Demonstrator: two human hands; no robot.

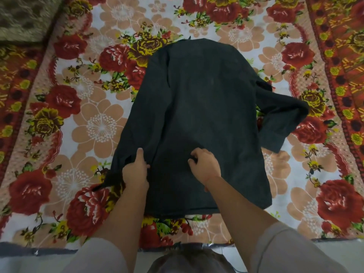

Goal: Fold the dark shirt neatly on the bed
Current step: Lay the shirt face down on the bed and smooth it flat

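left hand fingers pinched on the folded-in left side | right hand fingers curled, pressing cloth | dark shirt flat, mid-bed, hem near front edge | right sleeve still out; about one-third done

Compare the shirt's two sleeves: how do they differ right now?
The left sleeve is folded in along the dark shirt, running straight toward the hem; the right sleeve sticks out bent across the floral bedspread. The left hand grips the left sleeve's cuff end; nothing touches the right sleeve, since the right hand rests on the shirt's body. Both share the same dark fabric.
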